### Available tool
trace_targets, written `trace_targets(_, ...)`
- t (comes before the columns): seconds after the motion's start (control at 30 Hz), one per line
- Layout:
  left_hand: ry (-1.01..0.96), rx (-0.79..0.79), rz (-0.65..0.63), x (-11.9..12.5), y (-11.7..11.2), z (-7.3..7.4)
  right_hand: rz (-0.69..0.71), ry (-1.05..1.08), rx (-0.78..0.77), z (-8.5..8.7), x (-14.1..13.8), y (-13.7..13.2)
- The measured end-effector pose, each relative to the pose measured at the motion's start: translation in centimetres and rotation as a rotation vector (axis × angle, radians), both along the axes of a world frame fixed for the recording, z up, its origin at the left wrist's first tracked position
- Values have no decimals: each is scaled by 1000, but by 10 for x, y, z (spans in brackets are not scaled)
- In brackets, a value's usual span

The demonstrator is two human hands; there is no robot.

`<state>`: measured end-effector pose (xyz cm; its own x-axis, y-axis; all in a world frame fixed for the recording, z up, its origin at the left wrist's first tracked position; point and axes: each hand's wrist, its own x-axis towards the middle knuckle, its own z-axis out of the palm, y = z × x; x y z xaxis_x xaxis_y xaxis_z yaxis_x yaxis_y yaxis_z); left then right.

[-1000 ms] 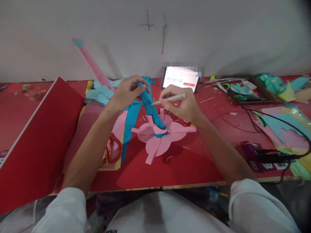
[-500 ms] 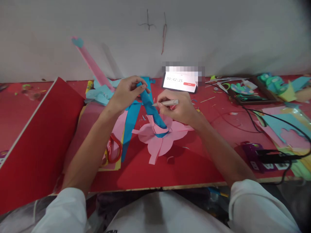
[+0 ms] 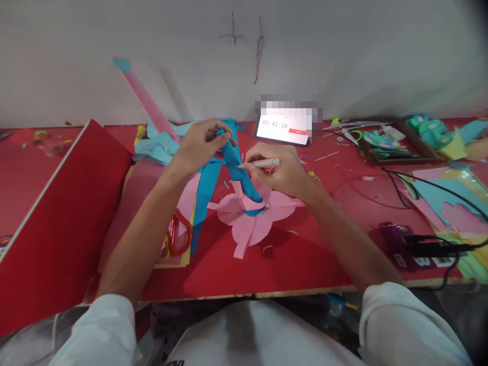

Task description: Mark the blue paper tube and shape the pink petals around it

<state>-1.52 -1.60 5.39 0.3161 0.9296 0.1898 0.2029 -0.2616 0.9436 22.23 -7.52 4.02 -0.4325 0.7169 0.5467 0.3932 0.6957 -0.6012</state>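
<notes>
My left hand (image 3: 200,145) pinches the top of a rolled blue paper tube (image 3: 238,170) that leans down to the right. Its lower end sits in a pink paper flower shape (image 3: 249,223) lying flat on the red table (image 3: 305,254). My right hand (image 3: 280,170) grips a slim beige pen-like tool (image 3: 261,163), with its tip touching the side of the blue tube.
Red-handled scissors (image 3: 178,235) lie on pink and blue paper sheets at the left. A red board (image 3: 57,218) leans at far left. A phone (image 3: 284,128) showing a timer stands behind. A purple power strip (image 3: 409,246) with black cables and paper scraps are at right.
My right hand has moved left and slightly down, bringing the tool's tip against the blue tube. The pink flower shifted a little. The left hand has stayed in place.
</notes>
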Motion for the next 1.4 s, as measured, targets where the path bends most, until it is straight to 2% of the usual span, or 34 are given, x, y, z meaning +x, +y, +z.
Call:
trace_targets(0.17, 17, -15, -1, 1, 0, -1, -6, 0, 28, 1, 0, 2)
trace_targets(0.47, 13, 0, 11, 1, 0, -3, 22, -10, -29, 2, 1, -2)
trace_targets(0.93, 14, 3, 14, 2, -2, -2, -22, 2, 36, -1, 3, 0)
trace_targets(1.2, 31, 6, 5, 2, 0, -3, 7, 1, 3, -1, -1, -3)
trace_targets(1.4, 2, -18, 7, 2, -2, -1, -22, -15, 24, -1, 2, -1)
